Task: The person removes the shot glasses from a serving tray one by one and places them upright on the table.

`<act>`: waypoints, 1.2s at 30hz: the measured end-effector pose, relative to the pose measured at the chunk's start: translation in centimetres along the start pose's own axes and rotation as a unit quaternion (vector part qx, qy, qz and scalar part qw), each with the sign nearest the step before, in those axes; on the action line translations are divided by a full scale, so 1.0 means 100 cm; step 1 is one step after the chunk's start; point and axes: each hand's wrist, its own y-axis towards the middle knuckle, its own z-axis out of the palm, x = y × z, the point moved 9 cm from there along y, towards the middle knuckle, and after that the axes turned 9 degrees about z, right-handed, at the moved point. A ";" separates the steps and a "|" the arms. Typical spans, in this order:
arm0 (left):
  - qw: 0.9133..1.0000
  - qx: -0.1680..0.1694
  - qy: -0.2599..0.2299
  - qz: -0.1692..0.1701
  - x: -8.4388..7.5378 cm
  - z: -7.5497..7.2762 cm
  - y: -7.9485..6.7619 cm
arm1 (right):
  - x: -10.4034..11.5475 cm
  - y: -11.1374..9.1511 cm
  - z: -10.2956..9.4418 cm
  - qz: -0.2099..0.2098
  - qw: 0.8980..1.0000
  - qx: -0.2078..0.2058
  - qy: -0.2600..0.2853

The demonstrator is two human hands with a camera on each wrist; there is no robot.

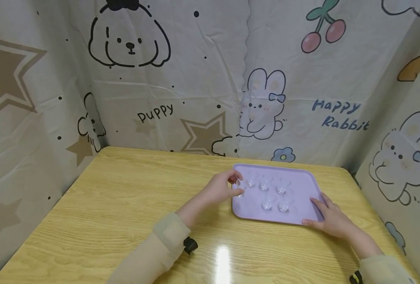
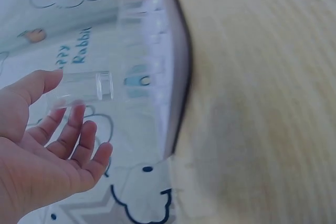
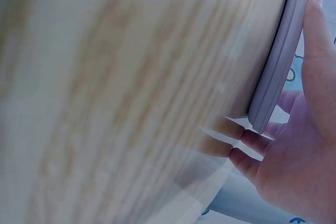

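Between thumb and fingertips my left hand [image 1: 221, 187] pinches a small clear cup [image 1: 240, 192] at the left end of a purple tray [image 1: 300, 189]. In the left wrist view that cup [image 2: 86, 86] is see-through and upright, its thick base toward the tray. Several more clear cups [image 1: 264, 185] stand on the tray in two loose rows. My right hand [image 1: 334, 219] holds the tray's near right corner, thumb at the front rim and fingers over the right side. In the right wrist view, fingertips of this hand [image 3: 294, 140] reach the tabletop beside the tray rim [image 3: 275, 61].
The tray lies near the back right of a wood-grain table [image 1: 132, 197]. A printed cloth [image 1: 195, 79] with cartoon animals hangs behind the table and along both sides. A bright reflection shows on the tabletop near the front.
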 end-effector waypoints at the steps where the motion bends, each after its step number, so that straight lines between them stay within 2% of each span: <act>1: 1.000 -0.006 -0.007 -0.004 0.000 -0.004 -0.001 | 0.000 0.000 0.000 0.001 1.000 0.001 0.000; 7: 0.998 -0.049 -0.033 -0.033 0.006 -0.032 -0.003 | 0.000 0.003 -0.001 -0.003 1.000 0.000 -0.002; 14: 0.992 -0.097 -0.065 -0.040 0.017 -0.054 0.002 | -0.001 0.004 -0.001 -0.001 1.000 -0.001 -0.004; 19: 0.986 -0.118 -0.101 -0.063 0.033 -0.060 0.006 | -0.002 0.003 -0.002 -0.001 1.000 -0.002 -0.004; 22: 0.981 -0.130 -0.117 -0.082 0.049 -0.062 0.009 | -0.001 0.003 -0.002 -0.001 1.000 -0.001 -0.003; 31: 0.977 -0.150 -0.110 -0.107 0.091 -0.063 0.021 | -0.002 0.002 0.000 0.004 1.000 0.004 -0.001; 36: 0.974 -0.151 -0.123 -0.119 0.112 -0.060 0.023 | -0.002 0.003 0.000 0.001 1.000 0.002 -0.003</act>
